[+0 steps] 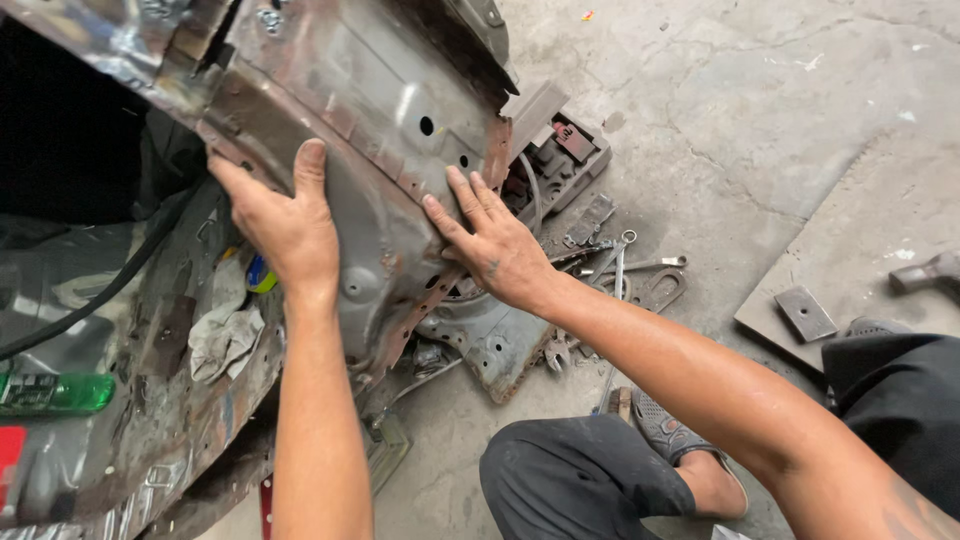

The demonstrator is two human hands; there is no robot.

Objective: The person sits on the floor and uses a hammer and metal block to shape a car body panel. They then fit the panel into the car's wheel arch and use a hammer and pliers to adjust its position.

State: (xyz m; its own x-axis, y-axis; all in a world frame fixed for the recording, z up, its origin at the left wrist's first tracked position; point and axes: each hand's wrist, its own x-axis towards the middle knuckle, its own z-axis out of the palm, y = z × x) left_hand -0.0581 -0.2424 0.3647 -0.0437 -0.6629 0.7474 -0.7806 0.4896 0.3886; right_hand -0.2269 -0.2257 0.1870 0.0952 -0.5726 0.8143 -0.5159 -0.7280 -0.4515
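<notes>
A large rusty grey sheet-metal body panel [385, 110] with holes and pressed ribs fills the upper left and slants down toward the middle. My left hand [285, 220] lies on the panel's left edge, thumb hooked over the rim, fingers gripping it. Flat against the panel's lower right part rests my right hand [490, 245], fingers spread and pointing up-left. Beneath the panel lies another bent metal piece [490, 340] on the concrete floor.
Several wrenches and metal brackets [625, 265] lie on the floor right of my right hand. A dirty rag [225, 335] and a green plastic bottle [60, 392] sit on the rusty surface at left. A flat slab [860, 270] with a small plate lies at right. My knee and sandalled foot are below.
</notes>
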